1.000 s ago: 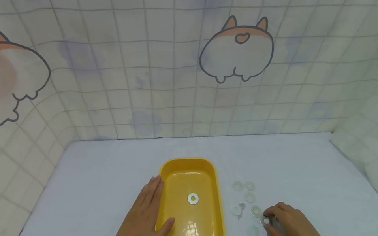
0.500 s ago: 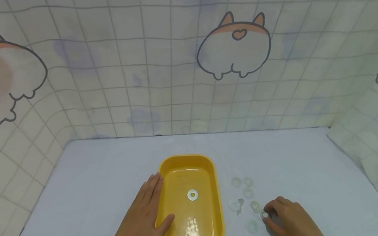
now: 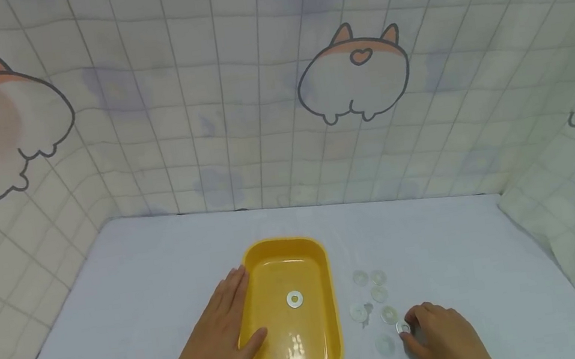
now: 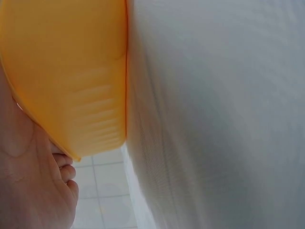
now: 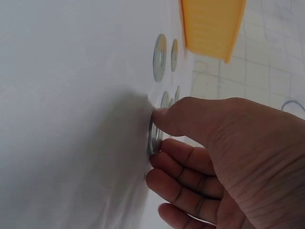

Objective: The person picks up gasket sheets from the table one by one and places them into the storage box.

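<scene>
Washer (image 3: 403, 328) under my right hand (image 3: 442, 338): it lies on the tabletop (image 3: 438, 244) and I have it pinched between thumb and forefinger, the other fingers curled beneath. In the right wrist view the same washer (image 5: 151, 137) stands tilted on its edge against the cloth, my thumb tip on it and my right hand (image 5: 224, 162) bunched round it.

Just beyond my right fingertips, toward the tray, lie the loose washers (image 3: 389, 314): one just beside the pinched one, one nearer me, and several more a little farther off, all flat on the tabletop and apart from each other. Two of them (image 5: 159, 57) show in the right wrist view.

Left of these sits the yellow tray (image 3: 257, 280), between my two hands. A single washer in the tray (image 3: 295, 299) lies flat near its middle.

My left hand (image 3: 216, 340) rests against the tray's left wall, fingers straight along the rim and the thumb over the rim, gripping nothing. The left wrist view shows the tray's outer wall (image 4: 71, 76) close against my palm (image 4: 33, 186).

Tiled sheeting with cartoon animal prints (image 3: 352, 74) rises behind the tabletop, well beyond both hands.
</scene>
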Demonstrator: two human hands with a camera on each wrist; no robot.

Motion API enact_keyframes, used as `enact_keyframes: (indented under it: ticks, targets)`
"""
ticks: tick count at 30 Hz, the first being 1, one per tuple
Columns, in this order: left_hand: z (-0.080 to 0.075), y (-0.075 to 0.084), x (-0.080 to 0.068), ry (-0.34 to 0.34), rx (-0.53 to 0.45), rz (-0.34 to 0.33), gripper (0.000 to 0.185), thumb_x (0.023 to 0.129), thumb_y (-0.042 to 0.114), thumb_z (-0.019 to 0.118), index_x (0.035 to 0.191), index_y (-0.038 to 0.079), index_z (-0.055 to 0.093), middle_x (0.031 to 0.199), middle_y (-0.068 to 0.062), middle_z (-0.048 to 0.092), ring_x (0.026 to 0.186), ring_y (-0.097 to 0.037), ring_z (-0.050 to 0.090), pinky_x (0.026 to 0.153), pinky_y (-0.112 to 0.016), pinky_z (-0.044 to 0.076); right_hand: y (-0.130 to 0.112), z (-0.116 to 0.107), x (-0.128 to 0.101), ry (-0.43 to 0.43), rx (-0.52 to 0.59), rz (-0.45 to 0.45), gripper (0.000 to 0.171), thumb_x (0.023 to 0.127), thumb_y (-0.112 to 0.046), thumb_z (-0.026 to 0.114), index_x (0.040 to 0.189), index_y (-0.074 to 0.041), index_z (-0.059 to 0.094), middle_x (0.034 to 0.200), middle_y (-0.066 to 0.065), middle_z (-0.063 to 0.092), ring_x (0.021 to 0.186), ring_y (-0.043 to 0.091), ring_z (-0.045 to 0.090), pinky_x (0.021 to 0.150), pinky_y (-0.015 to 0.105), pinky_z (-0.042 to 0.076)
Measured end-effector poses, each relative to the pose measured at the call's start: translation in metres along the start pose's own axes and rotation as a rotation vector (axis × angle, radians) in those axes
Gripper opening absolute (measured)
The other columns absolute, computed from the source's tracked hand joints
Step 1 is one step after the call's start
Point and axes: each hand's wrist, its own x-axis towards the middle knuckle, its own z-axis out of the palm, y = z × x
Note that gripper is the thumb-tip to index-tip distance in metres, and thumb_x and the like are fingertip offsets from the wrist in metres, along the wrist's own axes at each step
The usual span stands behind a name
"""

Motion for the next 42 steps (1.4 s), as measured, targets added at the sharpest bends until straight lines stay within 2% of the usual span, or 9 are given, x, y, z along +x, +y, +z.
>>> enact_keyframes:
  ticks: [5,10,17,28,35,42]
  targets:
    - [0.001,-0.001,-0.004,-0.006,0.026,-0.005,0.094,0.097,0.048,0.067,0.164,-0.005,0.027,0.174,-0.019,0.029,0.161,-0.036,0.031,0.133,-0.017,-0.013,-0.005,0.001,0.001,-0.004,-0.006,0.022,0.02,0.083,-0.03,0.085,0.09,-0.015,0.074,0.086,-0.007,0.07,0.077,0.009,0.061,0.075,0.038,0.057]
    - [-0.001,-0.003,-0.003,-0.002,0.03,-0.006,0.095,0.097,0.048,0.067,0.165,-0.004,0.026,0.175,-0.018,0.027,0.162,-0.035,0.03,0.134,-0.018,-0.011,-0.013,0.0,0.004,0.002,-0.034,0.032,0.02,0.079,-0.028,0.084,0.087,-0.014,0.073,0.078,-0.006,0.064,0.069,0.01,0.051,0.07,0.035,0.052]
    - [-0.001,-0.002,-0.001,0.011,0.035,0.015,0.095,0.097,0.048,0.068,0.164,-0.005,0.027,0.174,-0.019,0.029,0.161,-0.035,0.031,0.135,-0.02,-0.01,-0.018,-0.002,0.005,-0.015,-0.043,0.059,0.022,0.076,-0.027,0.085,0.085,-0.012,0.072,0.072,-0.005,0.06,0.065,0.012,0.047,0.063,0.032,0.047]
    - [0.0,-0.002,0.001,-0.025,0.032,0.008,0.096,0.098,0.05,0.066,0.166,-0.004,0.023,0.176,-0.017,0.024,0.164,-0.033,0.027,0.135,-0.02,-0.011,-0.016,0.008,0.001,0.043,-0.02,0.074,0.022,0.072,-0.025,0.081,0.085,-0.011,0.069,0.072,-0.004,0.059,0.066,0.013,0.048,0.065,0.034,0.046]
    - [-0.001,-0.002,0.001,-0.022,0.026,-0.004,0.095,0.098,0.05,0.066,0.165,-0.004,0.025,0.176,-0.017,0.025,0.163,-0.034,0.028,0.134,-0.019,-0.012,-0.009,0.009,-0.001,0.049,0.002,0.053,0.021,0.077,-0.027,0.081,0.091,-0.013,0.073,0.079,-0.004,0.064,0.072,0.012,0.054,0.071,0.038,0.055]
    - [-0.001,0.001,0.002,-0.014,0.01,-0.001,0.095,0.098,0.048,0.067,0.165,-0.005,0.026,0.175,-0.019,0.027,0.162,-0.036,0.029,0.134,-0.019,-0.012,-0.003,0.006,-0.002,0.069,0.032,0.044,0.02,0.079,-0.027,0.083,0.092,-0.015,0.074,0.085,-0.005,0.07,0.079,0.013,0.062,0.077,0.041,0.058]
